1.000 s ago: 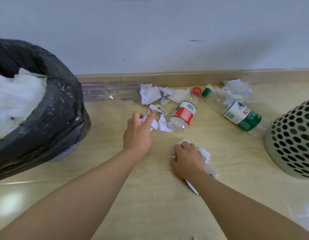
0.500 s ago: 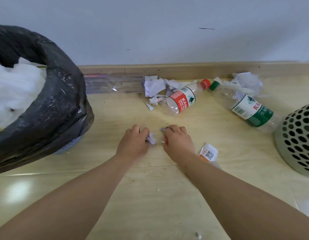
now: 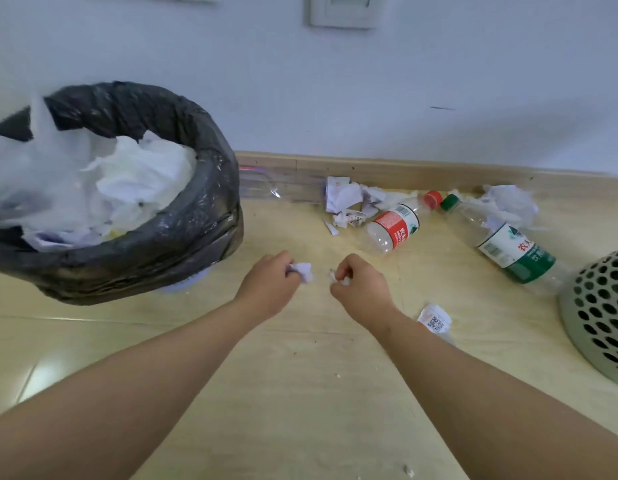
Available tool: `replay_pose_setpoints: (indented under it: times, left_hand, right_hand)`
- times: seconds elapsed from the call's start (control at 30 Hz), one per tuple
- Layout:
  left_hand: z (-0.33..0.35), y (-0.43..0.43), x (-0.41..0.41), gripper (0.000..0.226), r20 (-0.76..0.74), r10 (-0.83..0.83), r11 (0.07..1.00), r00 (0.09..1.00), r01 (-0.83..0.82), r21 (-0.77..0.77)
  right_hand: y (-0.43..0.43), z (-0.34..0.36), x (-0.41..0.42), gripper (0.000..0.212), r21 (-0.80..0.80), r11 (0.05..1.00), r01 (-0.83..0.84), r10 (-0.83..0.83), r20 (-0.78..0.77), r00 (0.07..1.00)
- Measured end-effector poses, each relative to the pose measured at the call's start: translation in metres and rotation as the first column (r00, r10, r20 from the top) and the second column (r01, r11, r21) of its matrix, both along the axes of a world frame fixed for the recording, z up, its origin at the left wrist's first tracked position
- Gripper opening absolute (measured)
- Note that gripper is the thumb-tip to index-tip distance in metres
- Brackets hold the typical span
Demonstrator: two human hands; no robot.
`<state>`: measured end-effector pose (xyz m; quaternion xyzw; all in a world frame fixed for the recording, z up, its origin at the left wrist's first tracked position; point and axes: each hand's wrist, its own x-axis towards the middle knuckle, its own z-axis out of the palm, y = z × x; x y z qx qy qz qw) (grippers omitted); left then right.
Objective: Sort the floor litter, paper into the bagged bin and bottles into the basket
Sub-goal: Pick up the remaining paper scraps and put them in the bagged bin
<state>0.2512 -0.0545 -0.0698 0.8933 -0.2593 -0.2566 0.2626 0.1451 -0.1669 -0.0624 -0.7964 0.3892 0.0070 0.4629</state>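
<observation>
Both forearms extended from the lower edge toward the centre of the floor. The left hand [image 3: 269,289] was curled around a crumpled white paper wad [image 3: 304,270]. The right hand [image 3: 361,291], close beside it at 3 o'clock, pinched what appeared to be a smaller paper scrap [image 3: 342,280], though blur obscured its shape. A QR-code slip [image 3: 435,320] lay on the floor at 4 o'clock from the right hand. The bagged bin [image 3: 200,237], lined in black and holding white paper, stood at 10 o'clock from the hands. The perforated basket [image 3: 598,317] stood at 3 o'clock. Farther out, at 1 o'clock, a red-labelled bottle [image 3: 395,226] and a green-labelled bottle [image 3: 508,251] lay on their sides, with loose paper scraps [image 3: 345,199] against the baseboard [image 3: 404,168].
</observation>
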Motion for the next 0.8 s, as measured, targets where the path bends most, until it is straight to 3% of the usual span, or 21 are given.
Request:
replay_pose_setpoints:
  times: [0.17, 0.3, 0.43, 0.57, 0.63, 0.7, 0.8]
  left_hand:
    - [0.066, 0.002, 0.012, 0.016, 0.007, 0.115, 0.973, 0.993, -0.111, -0.203]
    - [0.119, 0.013, 0.026, 0.017, 0.028, 0.23, 0.929, 0.973, -0.21, -0.305]
    - [0.162, 0.036, 0.048, 0.014, 0.172, 0.333, 0.886, 0.927, -0.246, -0.392]
    - [0.194, 0.068, 0.083, 0.025, 0.277, 0.436, 0.849, 0.856, -0.288, -0.443]
    - [0.196, 0.088, 0.108, 0.025, 0.318, 0.472, 0.851, 0.822, -0.329, -0.41]
    - [0.187, 0.102, 0.123, 0.016, 0.392, 0.426, 0.9, 0.815, -0.335, -0.279]
    - [0.165, 0.116, 0.136, 0.017, 0.474, 0.321, 0.943, 0.82, -0.322, -0.082]
  right_hand:
    - [0.02, 0.054, 0.041, 0.026, 0.077, 0.991, 0.11, -0.126, 0.269, 0.955]
    - [0.037, 0.095, 0.066, 0.024, 0.099, 0.976, 0.194, -0.218, 0.439, 0.872]
    - [0.052, 0.125, 0.085, 0.029, -0.014, 0.98, 0.197, -0.157, 0.551, 0.82]
    - [0.075, 0.155, 0.112, 0.028, -0.092, 0.989, 0.113, -0.036, 0.596, 0.802]
    - [0.089, 0.17, 0.133, 0.029, -0.115, 0.992, 0.06, 0.025, 0.624, 0.781]
    - [0.101, 0.177, 0.154, 0.031, -0.168, 0.986, 0.005, 0.103, 0.621, 0.777]
    - [0.117, 0.169, 0.186, 0.023, -0.273, 0.95, -0.153, 0.269, 0.467, 0.842]
